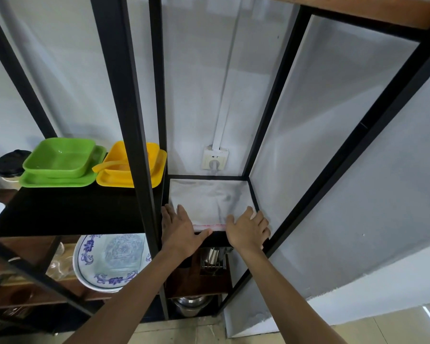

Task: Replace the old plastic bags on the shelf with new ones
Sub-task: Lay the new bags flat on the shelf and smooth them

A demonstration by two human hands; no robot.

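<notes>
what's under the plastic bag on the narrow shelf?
The plastic bag lies flat on the black shelf; the frame shows at its edges, the board beneath is covered. Left hand and right hand press its front edge. Metal kitchenware sits on the tier below.

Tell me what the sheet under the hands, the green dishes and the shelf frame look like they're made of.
Sheet: likely thin plastic, translucent grey, creased, with a pinkish strip at the front edge. Green dishes: glossy moulded plastic, judging by the highlights. Shelf frame: probably black-painted metal bars, matte.
</notes>
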